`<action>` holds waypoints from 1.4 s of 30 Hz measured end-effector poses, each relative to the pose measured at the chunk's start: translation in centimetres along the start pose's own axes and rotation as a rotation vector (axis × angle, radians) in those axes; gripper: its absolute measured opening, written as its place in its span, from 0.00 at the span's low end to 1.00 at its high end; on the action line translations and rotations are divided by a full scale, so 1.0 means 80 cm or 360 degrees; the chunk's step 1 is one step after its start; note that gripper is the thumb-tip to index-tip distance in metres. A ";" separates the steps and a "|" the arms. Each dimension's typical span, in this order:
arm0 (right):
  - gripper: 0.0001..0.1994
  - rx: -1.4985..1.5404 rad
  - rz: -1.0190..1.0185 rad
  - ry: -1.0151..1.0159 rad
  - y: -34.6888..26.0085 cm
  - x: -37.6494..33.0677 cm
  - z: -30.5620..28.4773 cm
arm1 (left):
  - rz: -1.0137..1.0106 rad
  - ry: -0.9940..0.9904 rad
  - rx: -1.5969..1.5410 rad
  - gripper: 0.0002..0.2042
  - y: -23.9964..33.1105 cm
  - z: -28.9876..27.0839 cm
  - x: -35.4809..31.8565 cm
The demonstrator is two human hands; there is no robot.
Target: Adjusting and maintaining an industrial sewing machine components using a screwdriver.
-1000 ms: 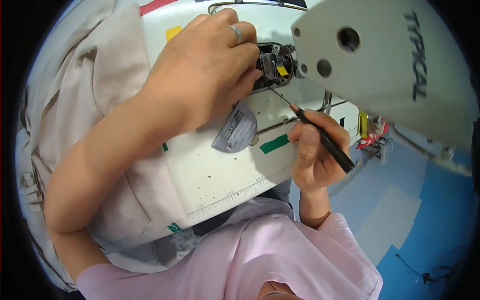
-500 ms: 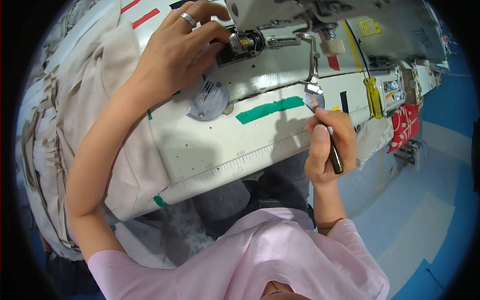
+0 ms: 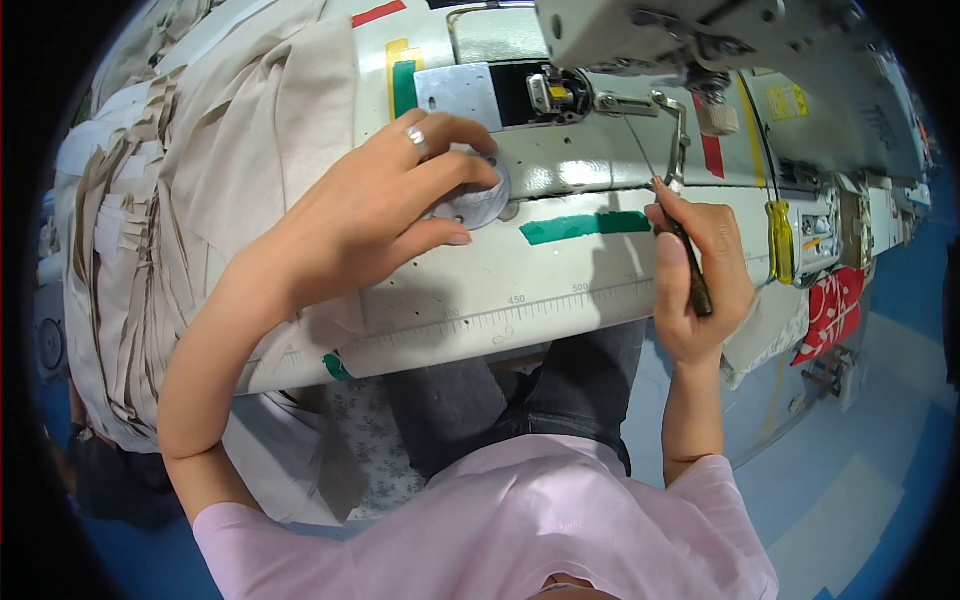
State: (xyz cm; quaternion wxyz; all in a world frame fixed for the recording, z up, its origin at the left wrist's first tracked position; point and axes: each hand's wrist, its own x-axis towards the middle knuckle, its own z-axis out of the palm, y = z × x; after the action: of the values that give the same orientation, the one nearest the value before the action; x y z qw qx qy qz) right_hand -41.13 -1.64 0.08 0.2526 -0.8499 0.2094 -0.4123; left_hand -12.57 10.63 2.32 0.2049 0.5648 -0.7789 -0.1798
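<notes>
My left hand (image 3: 385,195), with a ring on one finger, reaches over the worktop of a sewing machine. Its thumb and fingers are curled round the rounded metal needle plate (image 3: 485,207), which lies on the white surface, partly hidden by them. Beyond it are a flat metal slide cover (image 3: 458,93) and a dark opening with the bobbin area (image 3: 555,94) of the machine exposed. My right hand (image 3: 706,270) is closed round a slim dark-handled tool (image 3: 697,290) with a thin metal shaft. That shaft points up and left, near the hinged metal guide arm (image 3: 678,150).
The machine head (image 3: 660,35) overhangs the far side. Beige fabric (image 3: 270,130) is heaped at left. A yellow-handled screwdriver (image 3: 780,243) lies at right by a small parts tray (image 3: 820,240). Green tape (image 3: 585,228) and a printed ruler (image 3: 517,300) mark the worktop.
My left hand has moved from the bobbin area back onto the needle plate, uncovering the slide cover. The right hand's tool has lifted off the worktop spot below the guide arm. The view has shifted.
</notes>
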 end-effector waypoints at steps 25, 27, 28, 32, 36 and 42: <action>0.10 -0.0061 0.0075 0.0510 0.014 -0.030 0.019 | -0.0462 -0.0196 -0.0114 0.29 0.027 -0.006 0.033; 0.10 -0.0112 -0.0027 0.0500 0.017 -0.032 0.017 | -0.0373 -0.0131 -0.0028 0.28 0.034 -0.009 0.039; 0.10 -0.0082 -0.0015 0.0523 0.018 -0.033 0.017 | -0.0526 -0.0197 -0.0131 0.26 0.035 -0.012 0.045; 0.12 -0.0056 -0.0120 0.0530 0.015 -0.031 0.018 | -0.0949 -0.0122 -0.0815 0.15 0.015 -0.017 0.056; 0.15 -0.0075 -0.0204 0.0519 0.019 -0.032 0.015 | -0.0944 -0.0064 -0.0939 0.18 -0.007 -0.028 0.080; 0.15 -0.0089 -0.0236 0.0532 0.021 -0.033 0.018 | -0.0980 -0.0042 -0.0925 0.16 -0.044 -0.035 0.109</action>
State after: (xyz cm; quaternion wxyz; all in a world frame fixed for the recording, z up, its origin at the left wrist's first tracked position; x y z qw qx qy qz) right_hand -41.72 -1.09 -3.32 0.1594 -0.7894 0.1965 -0.5594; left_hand -10.70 1.12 3.95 0.2826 0.6875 -0.4933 -0.4519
